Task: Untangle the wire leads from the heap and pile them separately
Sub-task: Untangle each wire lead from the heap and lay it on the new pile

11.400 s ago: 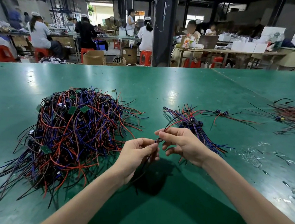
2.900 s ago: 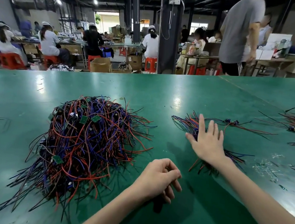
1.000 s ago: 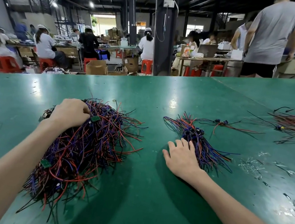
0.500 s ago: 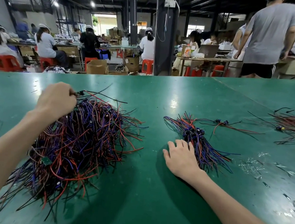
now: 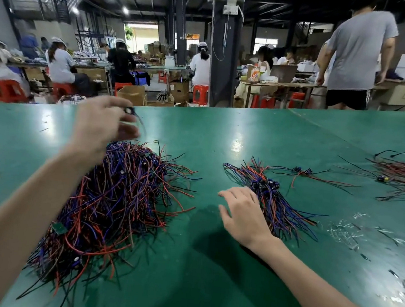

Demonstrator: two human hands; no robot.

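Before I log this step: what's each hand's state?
Left hand: pinches a thin black wire lead, blurred.
Right hand: open, holding nothing.

A large tangled heap of red, purple-blue and black wire leads is seen mounded on the green surface, left of centre, with loose ends splayed outward and a small green board caught near its front. Above its far side, a dark lead is pinched in the fingers of the left hand, too blurred for detail. To the right, well apart, a smaller pile is laid fanned, with dark connectors bunched mid-length.
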